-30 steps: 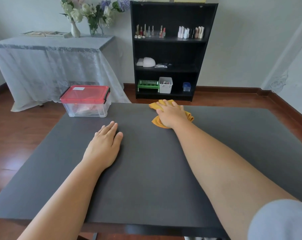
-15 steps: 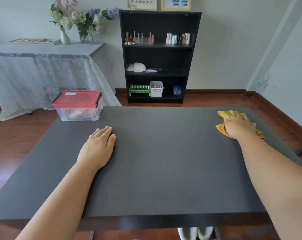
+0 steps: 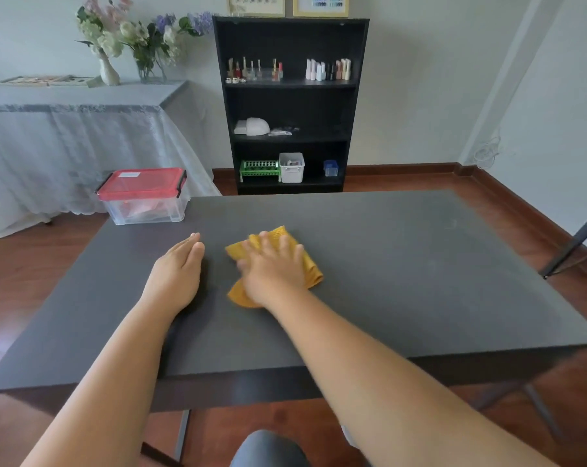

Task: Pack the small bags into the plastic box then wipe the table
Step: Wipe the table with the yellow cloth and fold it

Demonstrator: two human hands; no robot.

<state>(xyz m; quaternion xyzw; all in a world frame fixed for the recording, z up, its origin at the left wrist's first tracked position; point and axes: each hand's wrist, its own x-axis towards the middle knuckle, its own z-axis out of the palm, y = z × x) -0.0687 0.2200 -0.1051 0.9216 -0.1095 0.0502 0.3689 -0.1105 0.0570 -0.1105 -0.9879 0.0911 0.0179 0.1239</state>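
1. The dark grey table (image 3: 403, 264) is filling the middle of the frame, its near edge running across the lower part.
2. The black bookshelf (image 3: 290, 106) is standing against the wall at upper centre, holding small bottles on its top shelf and little bins on its bottom shelf.
3. A side table draped in white lace cloth (image 3: 66, 139) is sitting at upper left, carrying vases of flowers (image 3: 130, 35).
4. The plastic box (image 3: 145, 196) is resting on the table's far left corner, left of centre in the frame; its red lid is sitting shut on top, and pinkish contents are showing blurred through the clear wall, so you cannot tell exactly what they are.
5. Your right hand (image 3: 273, 271) is lying near the frame's centre, fingers spread flat and pressing down on the yellow cloth (image 3: 310, 269), which is poking out around it against the table.
6. Your left hand (image 3: 177, 273) is lying just left of the cloth, open, palm down on the table, fingers together, gripping nothing, apart from the cloth.
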